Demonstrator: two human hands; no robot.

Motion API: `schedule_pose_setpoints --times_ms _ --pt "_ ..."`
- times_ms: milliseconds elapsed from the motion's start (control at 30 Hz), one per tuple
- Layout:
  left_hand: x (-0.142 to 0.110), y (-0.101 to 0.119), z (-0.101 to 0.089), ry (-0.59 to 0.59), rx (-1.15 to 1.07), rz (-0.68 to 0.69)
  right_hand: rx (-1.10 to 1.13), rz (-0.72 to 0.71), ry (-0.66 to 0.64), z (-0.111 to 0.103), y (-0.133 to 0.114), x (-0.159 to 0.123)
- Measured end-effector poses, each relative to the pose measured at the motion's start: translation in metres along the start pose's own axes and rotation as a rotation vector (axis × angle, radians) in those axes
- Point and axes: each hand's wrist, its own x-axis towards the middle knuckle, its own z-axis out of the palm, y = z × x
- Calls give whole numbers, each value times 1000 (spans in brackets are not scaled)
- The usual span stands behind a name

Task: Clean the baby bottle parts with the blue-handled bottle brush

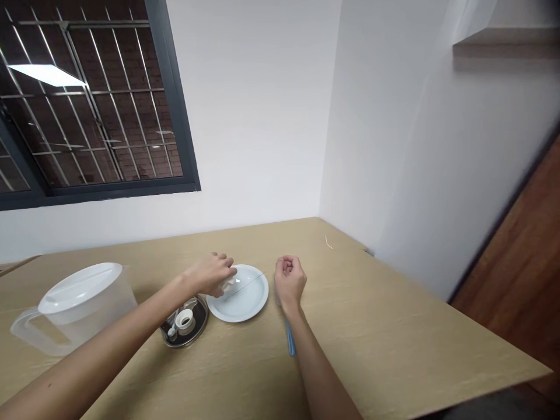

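My left hand (215,274) is over the left rim of a white plate (251,308), fingers closed around a small white thing (227,284) whose kind I cannot make out. From there a thin thread (247,284) runs slanting up across the plate towards my right hand (290,279). That hand is closed, palm up, just right of the plate, and the thread's line leads to its fingertips. Beneath the right wrist lies a utensil with a blue handle (290,339); its other end is mostly hidden. A round dark metal tray (199,328) sits left of the plate.
On the tray stands a small white ring-shaped piece (184,320) with other small items. A translucent lidded pitcher (90,303) is at the left, partly behind my forearm. A thin bent strand (328,242) lies at the back right of the wooden table (371,326). Walls border the back.
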Motion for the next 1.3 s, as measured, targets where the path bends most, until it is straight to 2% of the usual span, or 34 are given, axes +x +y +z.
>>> schedule_pose_setpoints --times_ms 100,233,333,500,633,800,933,1033,1167,1233,1300 --pt "-2 -4 -1 35 -30 -39 1 -2 -12 -1 -1 0" --pt "-9 -9 -2 46 -120 3 -3 0 -19 -2 -2 -1" --pt "-16 -12 -1 129 -149 -83 -4 -1 -24 -2 -3 -1" --pt "-21 -11 6 67 -183 -39 0 -7 -33 -1 -3 -1" --pt "-24 -11 11 111 -199 -117 0 -17 -41 -1 -3 -2" --pt "-28 -15 14 65 -267 -107 -3 -23 -47 0 -2 -2" --pt "-45 -20 14 268 -534 -287 -5 -23 -49 0 -1 -1" --pt "-66 -16 20 498 -815 -457 -5 -19 -54 0 0 -1" --pt "-99 7 41 690 -1084 -731 2 -15 -64 0 -2 -2" --pt "-113 24 53 762 -1193 -806 5 -13 -67 -1 -3 -2" --pt "-122 44 64 785 -1304 -818 1 -13 -73 -1 -4 -3"
